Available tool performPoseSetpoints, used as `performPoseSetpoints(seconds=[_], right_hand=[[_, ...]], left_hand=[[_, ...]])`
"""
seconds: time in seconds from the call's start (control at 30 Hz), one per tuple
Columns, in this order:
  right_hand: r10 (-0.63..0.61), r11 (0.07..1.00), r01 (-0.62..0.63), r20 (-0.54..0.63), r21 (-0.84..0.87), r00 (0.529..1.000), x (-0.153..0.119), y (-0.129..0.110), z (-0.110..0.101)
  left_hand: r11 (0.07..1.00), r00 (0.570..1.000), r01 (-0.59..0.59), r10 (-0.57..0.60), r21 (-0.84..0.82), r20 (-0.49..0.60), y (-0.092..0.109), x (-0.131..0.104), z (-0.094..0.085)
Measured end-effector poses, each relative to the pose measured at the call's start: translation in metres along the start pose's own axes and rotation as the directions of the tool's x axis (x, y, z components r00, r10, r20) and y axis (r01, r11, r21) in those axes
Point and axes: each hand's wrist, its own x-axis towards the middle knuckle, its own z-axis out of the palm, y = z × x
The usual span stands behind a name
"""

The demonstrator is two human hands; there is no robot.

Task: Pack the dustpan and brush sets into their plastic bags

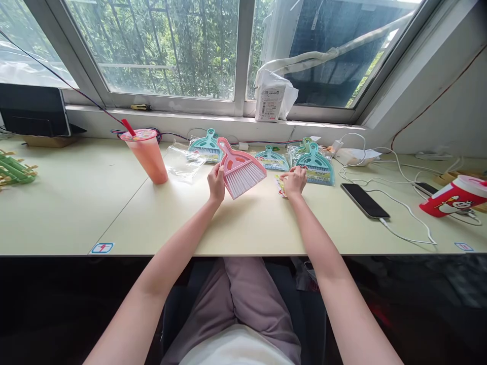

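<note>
Gripped along its left edge by my left hand [216, 182], a pink dustpan with a white-bristled brush [243, 172] is tilted above the table. My right hand [295, 181] is closed at the edge of a small colourful card [280, 186], its fingertips pinched on the card's upper part. Just beyond the right hand lie teal dustpan sets in clear bags [315, 165], with a greener one [305, 146] behind. Another teal set [271, 159] lies between my hands, further back. Behind the pink dustpan, to the left, is one more teal set [207, 144] beside clear plastic bags [184, 161].
An orange drink cup [146, 157] stands at the left, a tablet [34, 111] beyond it. Green bundles [15, 170] sit far left. At right are a phone [365, 200] on a white cable, a red cup [452, 197] and a white box [353, 156].
</note>
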Motion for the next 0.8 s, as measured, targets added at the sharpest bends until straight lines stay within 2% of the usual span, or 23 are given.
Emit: performPoseSetpoints(seconds=[0.07, 0.17, 0.23, 0.3, 0.33, 0.4, 0.47, 0.53, 0.67, 0.8], right_hand=[[0.007, 0.997, -0.005, -0.027, 0.081, 1.000, -0.001, -0.013, -0.002], [-0.032, 0.948, 0.036, -0.017, 0.317, 0.999, -0.010, -0.046, -0.001], [-0.162, 0.881, 0.107, 0.081, 0.462, 0.983, -0.023, -0.072, 0.004], [-0.300, 0.839, 0.159, 0.199, 0.520, 0.933, -0.039, -0.093, 0.010], [-0.311, 0.825, 0.155, 0.208, 0.544, 0.927, -0.046, -0.100, 0.012], [-0.276, 0.796, 0.096, 0.218, 0.597, 0.936, -0.054, -0.107, 0.015], [-0.215, 0.758, 0.007, 0.240, 0.652, 0.947, -0.053, -0.106, 0.014], [-0.201, 0.730, -0.052, 0.286, 0.681, 0.937, -0.047, -0.102, 0.008], [-0.273, 0.747, -0.016, 0.328, 0.665, 0.904, -0.042, -0.102, 0.000], [-0.248, 0.695, -0.008, 0.250, 0.719, 0.936, -0.055, -0.114, 0.006]], left_hand=[[1.000, 1.000, -0.019, 0.019, 0.020, -0.003, 0.002, -0.001, 0.001], [0.990, 0.997, -0.073, 0.072, 0.120, 0.008, 0.008, -0.008, 0.003], [0.963, 0.992, -0.114, 0.097, 0.243, 0.079, 0.012, -0.016, 0.005], [0.919, 0.976, -0.163, 0.097, 0.359, 0.195, 0.016, -0.024, 0.007], [0.897, 0.965, -0.187, 0.091, 0.400, 0.247, 0.017, -0.027, 0.007], [0.871, 0.948, -0.214, 0.076, 0.442, 0.308, 0.019, -0.031, 0.008], [0.870, 0.945, -0.203, 0.054, 0.449, 0.322, 0.022, -0.032, 0.008], [0.883, 0.944, -0.173, 0.023, 0.435, 0.328, 0.026, -0.030, 0.006], [0.905, 0.918, -0.163, -0.006, 0.393, 0.396, 0.034, -0.029, 0.002], [0.857, 0.869, -0.318, 0.091, 0.407, 0.487, 0.035, -0.031, -0.002]])
